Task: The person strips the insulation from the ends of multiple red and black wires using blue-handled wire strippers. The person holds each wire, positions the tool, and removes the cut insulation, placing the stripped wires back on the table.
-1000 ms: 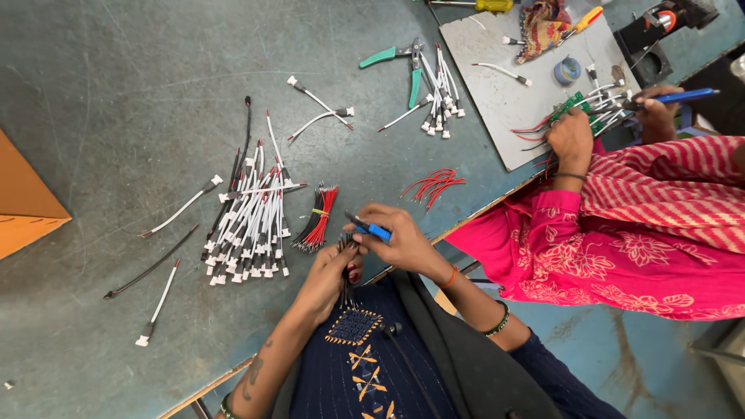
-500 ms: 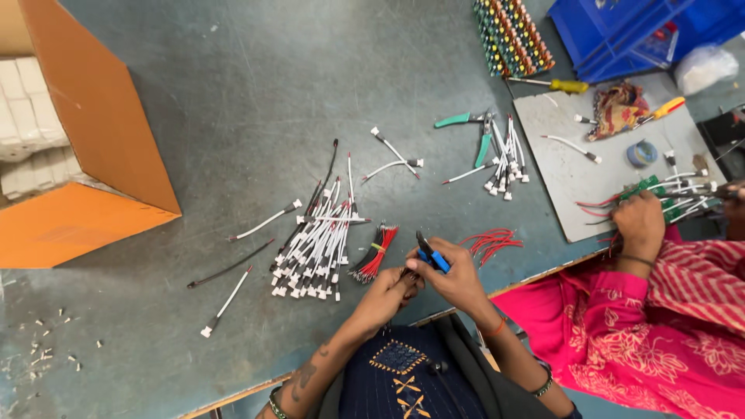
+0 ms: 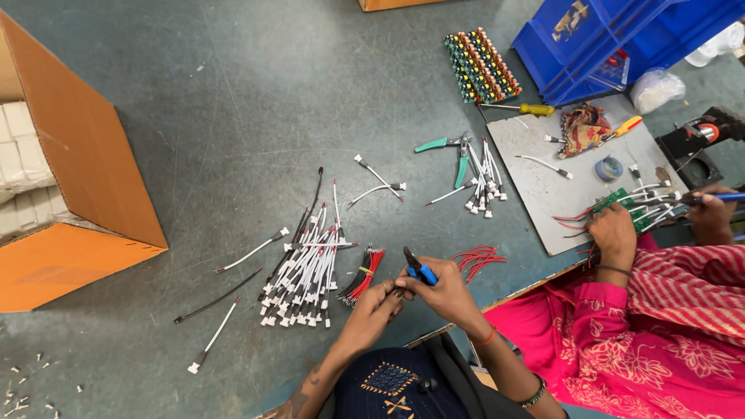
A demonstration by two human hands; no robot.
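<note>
**Head view: hands unchanged, view shifted**

Your right hand [image 3: 446, 293] still grips the small blue-handled cutting pliers [image 3: 420, 268], and your left hand [image 3: 375, 304] stays pinched at their tip. Beyond, the heap of white-tipped wire leads [image 3: 304, 275] remains; the orange cardboard box [image 3: 74, 209] has come closer.

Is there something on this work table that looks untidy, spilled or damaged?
Only small things. Tiny white scraps lie scattered at the table's near left corner, like cuttings. A few white cables lie apart from the main cable pile. The right hand holds blue-handled pliers; nothing looks damaged.
</note>
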